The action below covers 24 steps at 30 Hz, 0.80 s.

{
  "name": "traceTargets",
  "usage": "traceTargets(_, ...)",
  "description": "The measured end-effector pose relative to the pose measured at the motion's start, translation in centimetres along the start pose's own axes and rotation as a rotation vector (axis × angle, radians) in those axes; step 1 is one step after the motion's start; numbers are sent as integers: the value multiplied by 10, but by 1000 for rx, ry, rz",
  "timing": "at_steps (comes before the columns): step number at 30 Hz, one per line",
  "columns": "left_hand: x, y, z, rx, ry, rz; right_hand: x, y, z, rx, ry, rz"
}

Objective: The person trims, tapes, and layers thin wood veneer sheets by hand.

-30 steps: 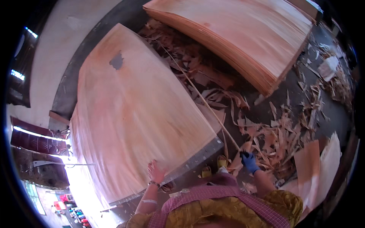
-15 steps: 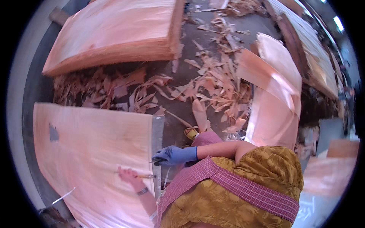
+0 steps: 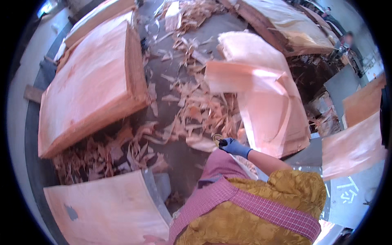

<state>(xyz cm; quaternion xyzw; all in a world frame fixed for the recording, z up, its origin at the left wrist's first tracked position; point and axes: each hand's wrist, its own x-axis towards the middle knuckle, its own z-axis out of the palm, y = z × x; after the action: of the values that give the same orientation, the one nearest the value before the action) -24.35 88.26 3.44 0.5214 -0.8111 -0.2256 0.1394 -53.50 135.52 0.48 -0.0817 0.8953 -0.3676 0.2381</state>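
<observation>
A pinkish wood sheet [image 3: 110, 204] lies flat, grey patch [image 3: 71, 212] at left

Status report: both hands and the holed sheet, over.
Left hand blurred, at wood sheet. Gloved right hand away from it. Sheet has hole. Scraps litter floor.

the mustard top [image 3: 245, 222] has a mottled tonal pattern and a loose, gathered right sleeve [image 3: 296, 179]; the apron [image 3: 271, 209] is pink, finely checked in white; the right glove [image 3: 234, 147] is blue, black toward its tip.
</observation>
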Motion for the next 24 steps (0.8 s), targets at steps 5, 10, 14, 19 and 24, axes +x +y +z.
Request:
traceTargets(5, 10, 239, 108, -65, -251, 497, 92, 108, -122, -101, 175, 154)
traceTargets(10, 25, 410, 173, 47, -303, 668, 218, 181, -282, -479, 333, 486)
traceTargets(14, 32, 483, 202, 172, -324, 656, 289, 241, -359, -700, 302, 618)
traceTargets(19, 34, 549, 241, 230, -411, 674, 326, 289, -413, -797, 64, 626)
traceTargets(24, 34, 583, 306, -96, -729, 773, 325, 250, -395, -903, 142, 232)
